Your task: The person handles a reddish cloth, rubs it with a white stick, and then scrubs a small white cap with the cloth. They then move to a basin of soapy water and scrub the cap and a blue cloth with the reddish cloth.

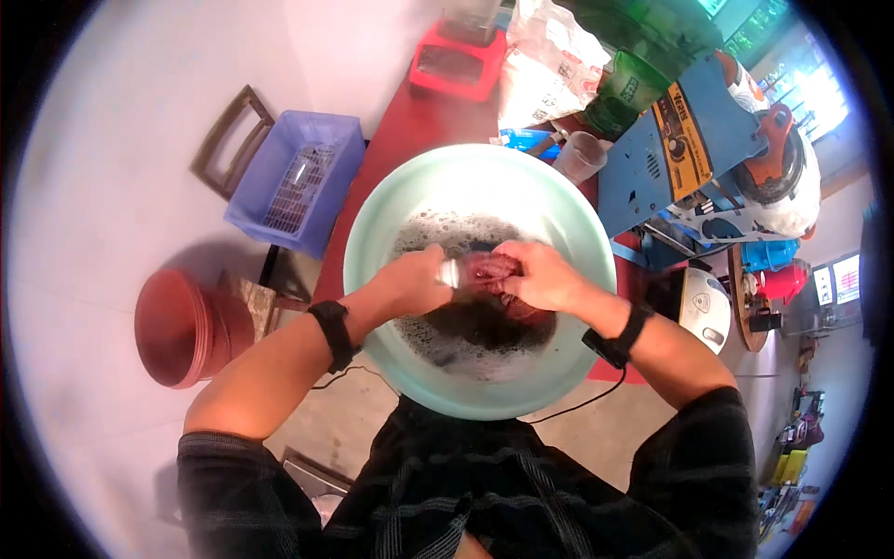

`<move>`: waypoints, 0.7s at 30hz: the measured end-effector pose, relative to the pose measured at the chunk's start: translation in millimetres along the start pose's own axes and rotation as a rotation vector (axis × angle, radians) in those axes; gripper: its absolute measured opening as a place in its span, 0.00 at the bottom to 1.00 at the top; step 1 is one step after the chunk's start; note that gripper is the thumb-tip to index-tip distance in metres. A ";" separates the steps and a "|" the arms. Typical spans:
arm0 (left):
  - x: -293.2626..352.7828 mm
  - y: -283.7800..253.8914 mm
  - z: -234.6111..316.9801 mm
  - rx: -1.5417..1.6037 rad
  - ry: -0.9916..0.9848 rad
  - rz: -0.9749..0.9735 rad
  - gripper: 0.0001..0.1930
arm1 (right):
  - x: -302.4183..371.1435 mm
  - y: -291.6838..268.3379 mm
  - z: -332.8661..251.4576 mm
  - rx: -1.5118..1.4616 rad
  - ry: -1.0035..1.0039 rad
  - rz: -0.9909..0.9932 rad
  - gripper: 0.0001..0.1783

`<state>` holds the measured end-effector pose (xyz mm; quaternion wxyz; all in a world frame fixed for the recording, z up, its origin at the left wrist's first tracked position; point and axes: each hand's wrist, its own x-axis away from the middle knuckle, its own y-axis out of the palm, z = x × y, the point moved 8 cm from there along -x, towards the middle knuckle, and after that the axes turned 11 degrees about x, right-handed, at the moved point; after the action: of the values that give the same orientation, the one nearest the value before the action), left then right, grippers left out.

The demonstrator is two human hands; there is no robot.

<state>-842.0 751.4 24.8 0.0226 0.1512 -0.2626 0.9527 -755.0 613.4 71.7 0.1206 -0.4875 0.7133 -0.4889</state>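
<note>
A pale green round basin (372,207) stands in front of me with dark, sudsy water (447,326) in it. Over the water a wet, dark red cloth (494,270) is bunched up, its lower part hanging toward the surface. My right hand (540,275) is closed round the cloth's right side. From the left, my left hand (416,281) is closed on a small whitish thing (451,273) pressed against the cloth; motion blurs it and its kind is unclear. Each wrist wears a black band.
The basin rests on a red table (391,121). Behind it are a red scale (456,61), a white plastic bag (549,65) and a clear cup (581,156). A blue machine (652,158) stands right; a purple crate (340,158) and reddish buckets (172,326) stand left.
</note>
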 end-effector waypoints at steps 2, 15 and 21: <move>-3.2 2.7 3.0 0.050 0.016 0.037 0.21 | 24.0 -18.4 -13.5 -0.272 0.087 0.033 0.18; 27.3 31.0 76.9 0.050 0.293 -0.040 0.22 | 9.2 -2.5 22.9 -0.248 0.205 0.440 0.20; 27.6 3.6 71.7 0.172 0.280 0.089 0.22 | 36.1 -20.4 1.2 -0.296 0.107 0.432 0.20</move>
<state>-848.9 711.0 89.8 0.0036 0.0067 -0.1810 0.9834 -760.4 582.4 98.7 0.1119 -0.3096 0.8699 -0.3673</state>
